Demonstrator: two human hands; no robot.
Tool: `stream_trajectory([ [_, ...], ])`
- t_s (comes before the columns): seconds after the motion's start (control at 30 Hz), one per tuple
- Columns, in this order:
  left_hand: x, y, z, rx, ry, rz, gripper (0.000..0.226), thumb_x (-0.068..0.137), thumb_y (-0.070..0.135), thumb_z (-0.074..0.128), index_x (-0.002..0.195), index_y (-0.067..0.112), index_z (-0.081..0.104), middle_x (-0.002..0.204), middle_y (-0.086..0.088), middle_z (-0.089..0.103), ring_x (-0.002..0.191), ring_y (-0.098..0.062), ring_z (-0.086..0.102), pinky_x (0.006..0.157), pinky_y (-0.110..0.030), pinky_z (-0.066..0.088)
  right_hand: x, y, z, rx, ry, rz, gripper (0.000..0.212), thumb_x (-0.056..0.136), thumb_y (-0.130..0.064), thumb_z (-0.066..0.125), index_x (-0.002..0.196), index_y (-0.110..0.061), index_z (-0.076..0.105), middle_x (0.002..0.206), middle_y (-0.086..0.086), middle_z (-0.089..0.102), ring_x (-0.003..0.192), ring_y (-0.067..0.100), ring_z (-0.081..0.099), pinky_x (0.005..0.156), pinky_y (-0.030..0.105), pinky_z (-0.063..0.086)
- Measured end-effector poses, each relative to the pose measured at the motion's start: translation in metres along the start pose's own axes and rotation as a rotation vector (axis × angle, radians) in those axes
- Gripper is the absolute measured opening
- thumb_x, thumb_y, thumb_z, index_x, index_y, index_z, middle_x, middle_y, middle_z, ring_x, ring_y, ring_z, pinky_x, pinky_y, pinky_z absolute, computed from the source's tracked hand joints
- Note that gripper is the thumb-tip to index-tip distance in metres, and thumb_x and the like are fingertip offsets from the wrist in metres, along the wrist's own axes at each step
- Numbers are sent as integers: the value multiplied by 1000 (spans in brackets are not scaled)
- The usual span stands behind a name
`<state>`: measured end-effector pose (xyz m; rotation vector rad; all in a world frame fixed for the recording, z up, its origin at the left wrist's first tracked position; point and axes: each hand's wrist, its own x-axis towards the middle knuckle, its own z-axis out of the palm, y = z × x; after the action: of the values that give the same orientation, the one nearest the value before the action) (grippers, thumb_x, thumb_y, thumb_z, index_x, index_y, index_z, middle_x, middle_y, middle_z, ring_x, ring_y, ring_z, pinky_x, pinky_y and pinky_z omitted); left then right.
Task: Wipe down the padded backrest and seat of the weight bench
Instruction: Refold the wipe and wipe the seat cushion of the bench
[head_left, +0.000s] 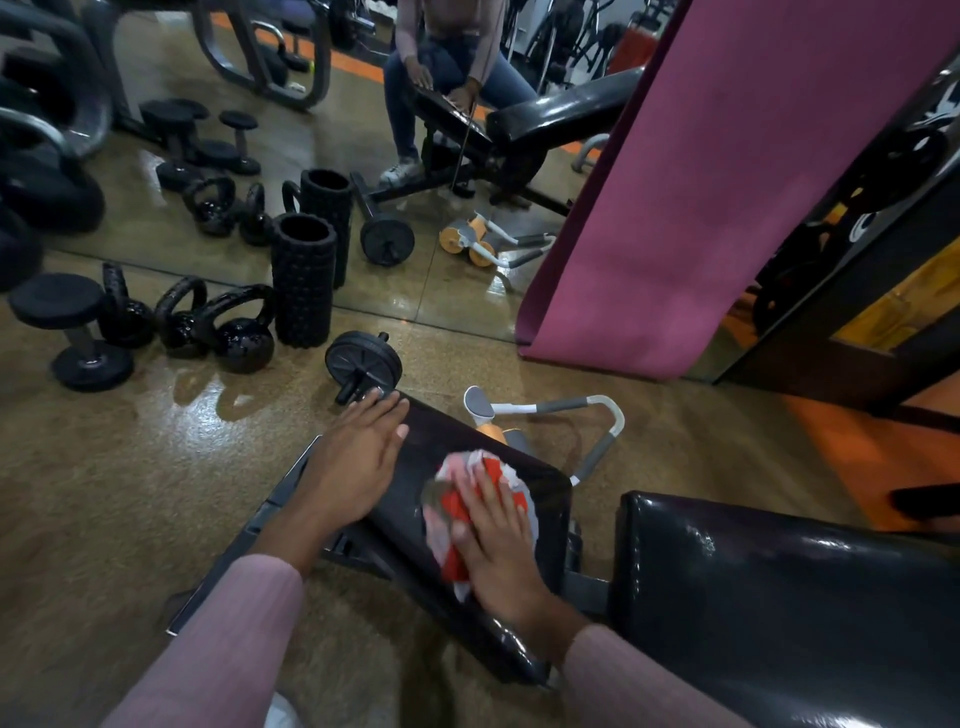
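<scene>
My right hand lies flat, fingers spread, pressing a crumpled red-and-white cloth down onto the black padded vinyl seat of the weight bench. The cloth is blurred at its edges and bunches out past my fingertips towards the far end of the pad. My left hand is open too, palm down, resting on the left edge of the same seat pad with the fingers reaching to its far corner; it holds nothing. Both my forearms are in ribbed dusty-pink sleeves.

The glossy black padded backrest sits just to the right of the seat, separated from it by a narrow gap where the metal frame shows. The bench's dark metal frame juts out below my left wrist.

On the speckled tan gym floor beyond the seat lies a black ab-roller wheel, close to my left fingertips. A white-and-grey handled exercise device with an orange part lies just past the far end of the seat. Further left stand a black textured foam roller, several black kettlebells and a black dumbbell set on end. A purple mat leans upright against a wall mirror, which reflects the bench and a seated figure.
</scene>
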<state>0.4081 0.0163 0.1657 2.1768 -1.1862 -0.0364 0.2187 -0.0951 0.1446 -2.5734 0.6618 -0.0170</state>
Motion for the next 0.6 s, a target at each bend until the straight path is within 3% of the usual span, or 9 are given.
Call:
stream_trajectory([
  [0.07,0,2,-5,-99,10,-23,58,94,39,24,141,11,43,148,-3,39,141,-16,27,112,-23,10,24,-30,4,14,47,137,52,102,-46,18,141,-52,-15,156,-18,-23,144,11,-25,117,49,-11],
  [0.1,0,2,-6,-138,10,-26,57,94,38,26,141,12,43,148,-3,40,140,-15,29,111,-22,10,29,-44,6,-13,56,119,53,103,-42,20,140,-50,-17,156,-15,-24,143,13,-27,117,47,-13],
  [0.2,-1,2,-8,-207,11,-10,54,94,38,29,139,13,45,146,-2,44,138,-12,31,114,-26,18,13,-66,9,-101,17,-160,58,103,-39,23,146,-45,-15,157,-14,-25,141,14,-33,116,45,-15],
  [0.33,-5,3,-11,-255,14,-4,53,95,40,31,140,15,45,145,3,43,138,-8,31,114,-30,24,-8,-20,-5,-171,-127,-399,55,102,-41,30,150,-44,3,159,-19,-13,145,13,-24,118,44,-10],
  [0.43,-11,2,-10,-225,19,40,52,96,39,32,139,14,47,144,0,45,136,-7,32,113,-25,22,6,-10,-9,-91,-115,-260,54,101,-48,27,148,-48,1,157,-24,-15,144,8,-24,119,49,-6],
  [0.53,-15,1,-11,-234,36,50,50,96,35,34,139,13,46,145,5,41,138,-8,31,113,-22,21,36,-50,1,-35,7,-63,53,103,-41,23,148,-45,-6,156,-20,-20,142,8,-28,118,49,-7],
  [0.6,-16,2,-14,-228,78,55,49,97,34,35,139,13,45,145,7,38,139,-9,29,114,-26,23,50,-80,6,-90,-8,-44,57,103,-37,26,147,-38,-10,155,-13,-23,140,12,-32,117,47,-12],
])
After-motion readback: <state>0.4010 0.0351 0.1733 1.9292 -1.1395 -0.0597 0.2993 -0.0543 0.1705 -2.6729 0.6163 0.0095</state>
